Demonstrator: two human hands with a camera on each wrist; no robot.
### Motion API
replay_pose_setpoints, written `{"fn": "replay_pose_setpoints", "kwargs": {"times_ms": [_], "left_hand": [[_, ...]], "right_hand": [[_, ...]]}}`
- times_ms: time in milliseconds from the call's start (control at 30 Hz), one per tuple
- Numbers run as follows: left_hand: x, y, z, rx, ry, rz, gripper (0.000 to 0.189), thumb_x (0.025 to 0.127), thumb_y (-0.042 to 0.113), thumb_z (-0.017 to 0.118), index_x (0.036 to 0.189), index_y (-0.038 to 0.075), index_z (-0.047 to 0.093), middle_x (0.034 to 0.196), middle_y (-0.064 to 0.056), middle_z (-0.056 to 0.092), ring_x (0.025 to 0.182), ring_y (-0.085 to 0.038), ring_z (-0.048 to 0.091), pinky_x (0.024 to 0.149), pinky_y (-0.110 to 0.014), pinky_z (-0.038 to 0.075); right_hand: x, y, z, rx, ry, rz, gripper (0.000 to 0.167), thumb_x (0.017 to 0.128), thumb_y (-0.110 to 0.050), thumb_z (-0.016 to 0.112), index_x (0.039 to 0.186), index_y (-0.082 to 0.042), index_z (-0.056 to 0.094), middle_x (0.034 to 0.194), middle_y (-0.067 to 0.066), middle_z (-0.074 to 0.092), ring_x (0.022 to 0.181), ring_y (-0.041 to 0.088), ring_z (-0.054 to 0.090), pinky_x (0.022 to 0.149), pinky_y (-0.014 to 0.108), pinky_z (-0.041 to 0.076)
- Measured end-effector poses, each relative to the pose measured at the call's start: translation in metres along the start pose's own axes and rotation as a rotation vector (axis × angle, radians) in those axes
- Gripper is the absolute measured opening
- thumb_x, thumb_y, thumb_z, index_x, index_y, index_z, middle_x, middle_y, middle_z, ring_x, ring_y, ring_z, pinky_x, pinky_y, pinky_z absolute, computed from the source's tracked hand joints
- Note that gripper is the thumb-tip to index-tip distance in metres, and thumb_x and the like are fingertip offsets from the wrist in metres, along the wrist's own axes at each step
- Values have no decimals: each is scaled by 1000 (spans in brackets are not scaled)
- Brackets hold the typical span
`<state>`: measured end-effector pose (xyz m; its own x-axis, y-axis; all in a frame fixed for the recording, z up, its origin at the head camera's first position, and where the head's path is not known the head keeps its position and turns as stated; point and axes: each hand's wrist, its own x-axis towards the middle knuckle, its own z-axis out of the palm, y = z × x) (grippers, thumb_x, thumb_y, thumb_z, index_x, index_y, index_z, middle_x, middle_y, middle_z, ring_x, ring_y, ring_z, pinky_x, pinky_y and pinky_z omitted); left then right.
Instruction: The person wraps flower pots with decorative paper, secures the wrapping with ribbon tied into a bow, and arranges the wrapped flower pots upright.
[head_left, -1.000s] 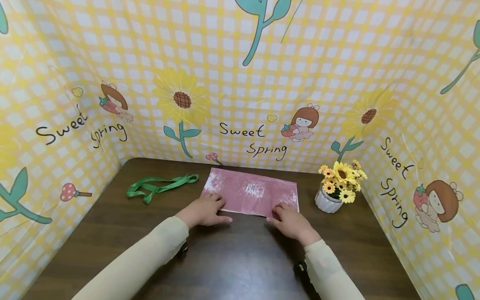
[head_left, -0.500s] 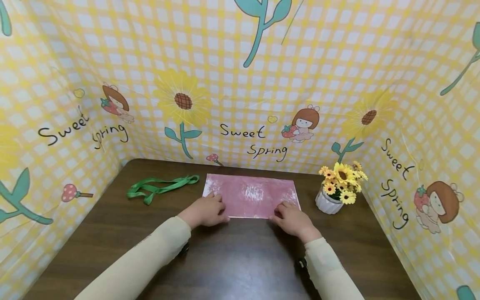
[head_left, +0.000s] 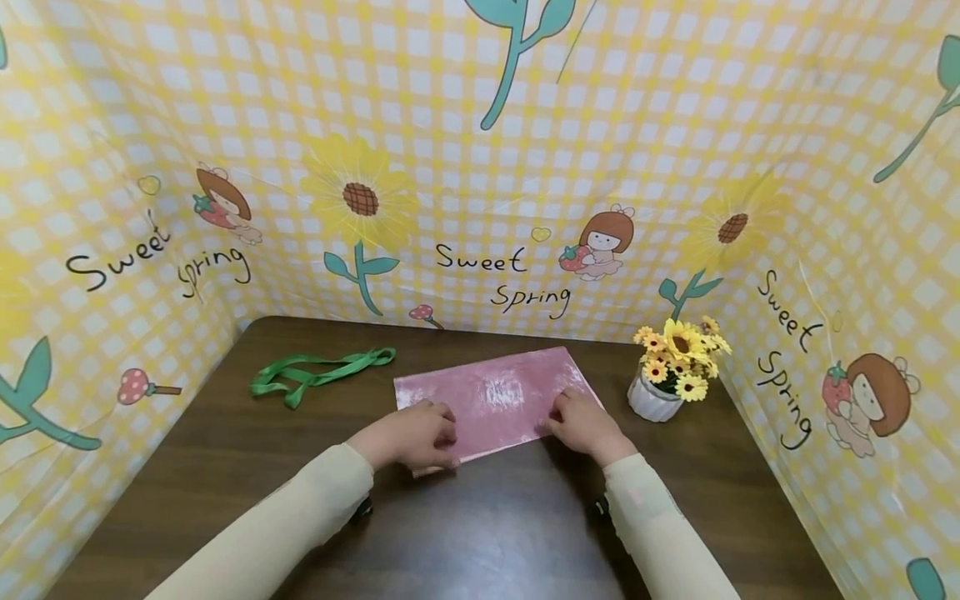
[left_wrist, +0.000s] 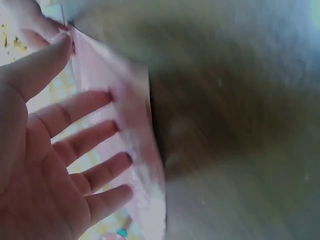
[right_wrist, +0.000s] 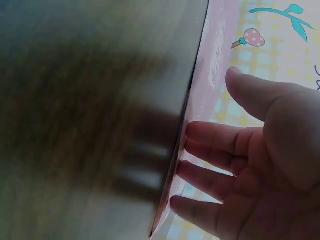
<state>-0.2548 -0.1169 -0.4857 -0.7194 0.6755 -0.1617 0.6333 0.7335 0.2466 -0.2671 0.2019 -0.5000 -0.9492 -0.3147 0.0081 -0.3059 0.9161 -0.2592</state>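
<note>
A flat pink paper-like rectangle (head_left: 502,400) with white scuffed patches lies at a slant on the table in the head view, its left end nearer me than its right. My left hand (head_left: 418,433) rests its fingertips on the left part. In the left wrist view its fingers (left_wrist: 95,132) are spread and fairly straight, tips on the pink surface. Over on the right part, my right hand (head_left: 585,423) touches the rectangle with its fingertips. The right wrist view shows those fingers (right_wrist: 210,185) extended to the pink surface, thumb raised off it. Neither hand curls round anything.
A loosely looped green ribbon (head_left: 322,375) lies left of the pink rectangle. To the right stands a white pot of yellow artificial flowers (head_left: 678,367). The brown table (head_left: 480,533) is enclosed by a yellow checked cloth (head_left: 480,183) at the back and both sides.
The pink rectangle has turned on the table, its left end swinging toward me and its right end away. My left hand has shifted slightly nearer with it; the right hand moved a little farther off.
</note>
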Motion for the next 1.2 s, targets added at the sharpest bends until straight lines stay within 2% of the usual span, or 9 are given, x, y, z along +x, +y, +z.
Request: {"fn": "replay_pose_setpoints", "kwargs": {"times_ms": [133, 233, 367, 467, 567, 767, 967, 1200], "left_hand": [[-6, 16, 2, 44, -19, 69, 39, 87, 56, 74, 107, 23, 78, 100, 7, 57, 89, -17, 49, 78, -33, 45], [-8, 30, 3, 50, -39, 114, 43, 85, 59, 75, 110, 24, 78, 94, 8, 52, 84, -14, 46, 76, -31, 42], [-8, 46, 3, 39, -62, 159, 47, 82, 63, 76, 112, 26, 79, 91, 9, 50, 82, -11, 44, 76, -29, 40], [-7, 55, 5, 61, -58, 177, 50, 80, 67, 75, 113, 29, 78, 92, 10, 50, 87, -11, 44, 80, -32, 39], [-6, 62, 9, 97, -40, 190, 53, 77, 70, 75, 113, 32, 77, 94, 10, 52, 92, -14, 45, 82, -36, 38], [-3, 77, 15, 127, -28, 240, 62, 78, 74, 73, 122, 31, 73, 102, 9, 54, 93, -16, 46, 76, -29, 42], [3, 94, 17, 178, -21, 299, 67, 79, 76, 70, 125, 28, 72, 110, 9, 58, 95, -15, 49, 80, -27, 45], [11, 111, 20, 208, -31, 278, 66, 76, 76, 72, 123, 30, 71, 125, 13, 60, 102, -11, 50, 85, -35, 49]], "right_hand": [[4, -1, -2, -27, 16, 19, 22, 95, -33, 71, 86, -13, 66, 92, 3, 62, 81, 20, 57, 82, 42, 51], [5, -2, -3, -49, 38, 37, 22, 96, -33, 69, 83, -15, 68, 89, 3, 66, 78, 20, 60, 78, 43, 53], [7, -3, -3, -73, 58, 57, 26, 96, -34, 69, 76, -17, 66, 77, 2, 65, 71, 21, 61, 69, 45, 54], [9, -6, -4, -67, 30, 93, 30, 96, -35, 69, 72, -17, 62, 69, 0, 61, 65, 20, 57, 62, 44, 52], [10, -9, -5, -60, -10, 125, 34, 96, -37, 69, 70, -17, 61, 66, 0, 58, 61, 19, 54, 61, 43, 51], [13, -9, -8, -61, -30, 128, 37, 92, -41, 74, 68, -15, 62, 76, 3, 61, 64, 21, 57, 62, 47, 53], [20, -5, -9, -61, -56, 149, 36, 87, -44, 79, 78, -12, 65, 91, 5, 61, 69, 21, 58, 67, 47, 54], [27, 3, -8, -19, -79, 151, 34, 84, -38, 83, 87, -10, 64, 79, 3, 61, 67, 22, 57, 65, 45, 51]]}}
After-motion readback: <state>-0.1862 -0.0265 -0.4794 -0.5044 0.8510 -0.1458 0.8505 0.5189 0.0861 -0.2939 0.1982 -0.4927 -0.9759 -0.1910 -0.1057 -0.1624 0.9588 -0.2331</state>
